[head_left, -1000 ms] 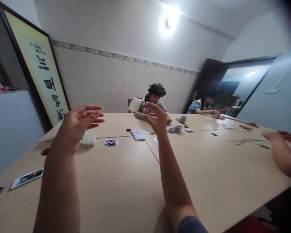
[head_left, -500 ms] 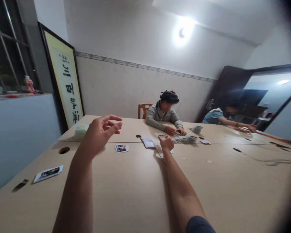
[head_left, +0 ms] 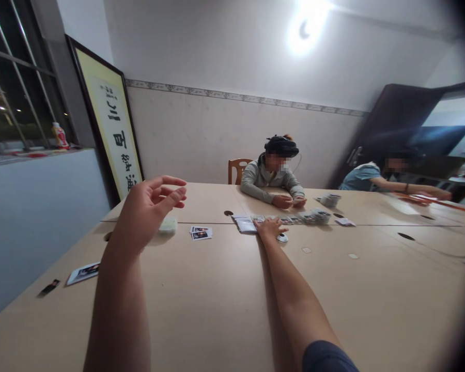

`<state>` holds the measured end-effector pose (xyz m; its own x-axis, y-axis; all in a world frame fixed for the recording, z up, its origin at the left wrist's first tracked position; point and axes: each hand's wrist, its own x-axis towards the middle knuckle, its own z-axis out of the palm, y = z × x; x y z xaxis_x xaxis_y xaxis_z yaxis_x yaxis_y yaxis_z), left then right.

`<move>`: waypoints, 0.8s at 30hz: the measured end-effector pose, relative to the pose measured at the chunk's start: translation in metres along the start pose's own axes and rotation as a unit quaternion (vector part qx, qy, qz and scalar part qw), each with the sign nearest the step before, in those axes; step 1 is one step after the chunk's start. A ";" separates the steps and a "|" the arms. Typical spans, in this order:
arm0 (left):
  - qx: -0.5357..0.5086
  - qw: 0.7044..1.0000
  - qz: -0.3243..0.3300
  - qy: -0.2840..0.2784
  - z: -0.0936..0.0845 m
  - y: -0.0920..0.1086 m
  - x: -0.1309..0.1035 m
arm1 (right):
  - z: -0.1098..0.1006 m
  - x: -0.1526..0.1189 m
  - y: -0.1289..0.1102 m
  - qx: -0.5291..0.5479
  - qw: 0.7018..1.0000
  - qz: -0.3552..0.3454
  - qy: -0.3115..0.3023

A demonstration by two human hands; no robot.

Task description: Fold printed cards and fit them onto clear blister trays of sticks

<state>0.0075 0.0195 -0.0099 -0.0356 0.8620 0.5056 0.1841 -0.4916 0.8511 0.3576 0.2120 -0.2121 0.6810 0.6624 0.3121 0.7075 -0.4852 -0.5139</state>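
Note:
My left hand is raised over the left side of the table, its fingers loosely curved and apart, holding nothing. Partly hidden behind it sits a pale green block-like thing. Photo cards lie to the right of that hand. My right hand reaches far forward with spread fingers, at the near end of a row of small packs; whether it touches them I cannot tell. Whitish packets lie just left of it, and a small white round object is at its right.
Across the table a person in grey handles something small. Another person reaches across at the right. More packs, a larger photo card, a dark strip and cable holes are about.
My right hand has gone from closed fingers with the thumb up to spread fingers, lower over the row of packs. My left hand stays raised. The view has turned slightly left.

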 end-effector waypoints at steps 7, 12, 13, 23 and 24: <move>-0.065 0.986 0.018 0.154 -0.006 0.005 -0.002 | -0.024 0.003 -0.012 0.152 0.982 -0.083 0.072; -0.125 0.927 0.103 0.338 -0.018 0.006 0.003 | -0.014 -0.003 -0.068 0.197 0.968 -0.130 0.088; -0.133 0.919 0.101 0.357 -0.022 0.005 0.005 | -0.009 -0.011 -0.082 0.207 0.963 -0.151 0.082; -0.190 0.868 0.150 0.433 -0.052 0.013 -0.009 | 0.060 -0.177 -0.173 0.228 0.834 -0.487 -0.123; -0.191 0.865 0.163 0.434 -0.054 0.014 -0.011 | 0.065 -0.188 -0.174 0.224 0.823 -0.505 -0.136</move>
<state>-0.0423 -0.0040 0.0042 -0.7977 0.3332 0.5026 -0.0081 -0.8394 0.5435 0.0940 0.2091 -0.2333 -0.3209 0.7314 0.6017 0.7040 0.6092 -0.3650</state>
